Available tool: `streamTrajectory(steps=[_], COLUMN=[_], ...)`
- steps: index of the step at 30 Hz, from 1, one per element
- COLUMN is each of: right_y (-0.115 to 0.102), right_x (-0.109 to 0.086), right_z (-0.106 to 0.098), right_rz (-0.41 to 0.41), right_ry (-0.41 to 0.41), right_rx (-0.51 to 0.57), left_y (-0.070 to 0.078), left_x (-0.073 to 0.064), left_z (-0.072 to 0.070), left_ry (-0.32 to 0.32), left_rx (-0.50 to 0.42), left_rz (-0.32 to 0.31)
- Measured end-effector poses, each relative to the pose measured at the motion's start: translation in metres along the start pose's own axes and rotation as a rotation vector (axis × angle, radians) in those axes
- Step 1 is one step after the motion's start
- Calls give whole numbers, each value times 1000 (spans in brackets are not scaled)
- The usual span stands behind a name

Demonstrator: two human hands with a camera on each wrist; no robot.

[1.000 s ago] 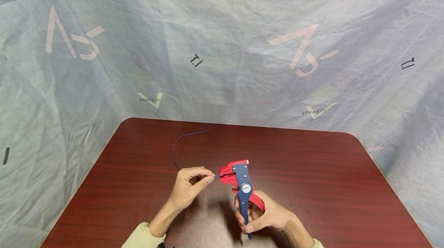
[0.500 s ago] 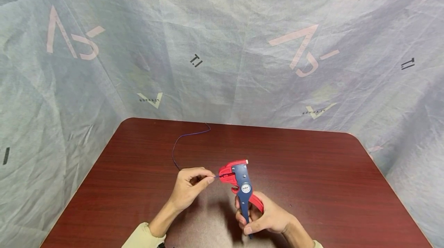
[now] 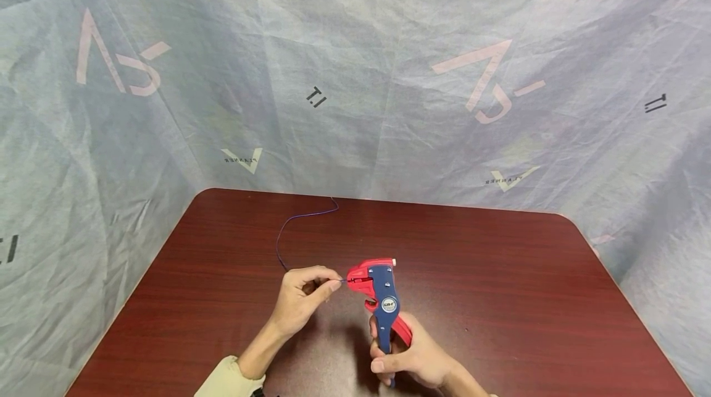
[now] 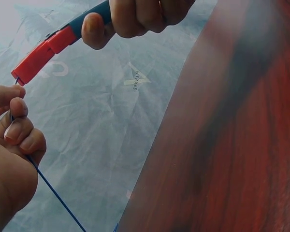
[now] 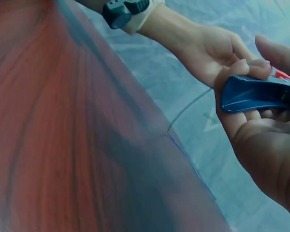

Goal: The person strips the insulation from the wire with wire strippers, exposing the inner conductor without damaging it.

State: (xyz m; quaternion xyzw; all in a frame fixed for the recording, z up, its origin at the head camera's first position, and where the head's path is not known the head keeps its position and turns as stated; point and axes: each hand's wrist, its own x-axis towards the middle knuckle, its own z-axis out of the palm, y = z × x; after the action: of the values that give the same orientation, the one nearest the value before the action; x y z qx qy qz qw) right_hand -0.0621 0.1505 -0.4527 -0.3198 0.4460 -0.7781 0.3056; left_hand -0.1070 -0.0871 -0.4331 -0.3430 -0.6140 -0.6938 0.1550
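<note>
A thin blue wire [image 3: 279, 238] runs over the table to my left hand [image 3: 302, 299], whose thumb and forefinger pinch it near its end. My right hand [image 3: 408, 351] grips the handles of a red and blue wire stripper [image 3: 383, 283], held upright above the table. The wire's tip enters the tool's red nose, right beside my left fingertips. In the left wrist view the wire [image 4: 58, 197] trails down from the palm below the red nose [image 4: 43, 55]. The right wrist view shows the blue handle [image 5: 253, 94] lying across my right hand's fingers.
The dark red wooden table [image 3: 500, 273] has rounded far corners. Pale grey printed cloth [image 3: 355, 76] hangs around its back and sides. The wire's far end reaches the table's back edge. A dark device is strapped to the left wrist [image 5: 121, 13].
The wire stripper and my right hand have shifted slightly left and down, bringing the red nose closer to my left fingertips. The left hand has barely moved.
</note>
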Motion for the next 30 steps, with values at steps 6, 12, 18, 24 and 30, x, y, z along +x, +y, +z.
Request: streamTrajectory(steps=[6,12,18,24,30], right_y=[1,-2,-7,-7,0], right_x=[0,-1,-2,-2,2], right_z=[7,12,17,20,19], right_rz=[-4,19,72,93,129], right_ry=[28,60,91,112,204], right_rx=[26,18,5,44,87], left_y=[0,0,1,0,-2], left_x=[-1,-2,-2,-3,-4], left_z=[1,1,2,3,5], left_ry=[3,21,37,56,97], left_rx=[11,49,55,82,164], left_rz=[3,15,32,36,-72])
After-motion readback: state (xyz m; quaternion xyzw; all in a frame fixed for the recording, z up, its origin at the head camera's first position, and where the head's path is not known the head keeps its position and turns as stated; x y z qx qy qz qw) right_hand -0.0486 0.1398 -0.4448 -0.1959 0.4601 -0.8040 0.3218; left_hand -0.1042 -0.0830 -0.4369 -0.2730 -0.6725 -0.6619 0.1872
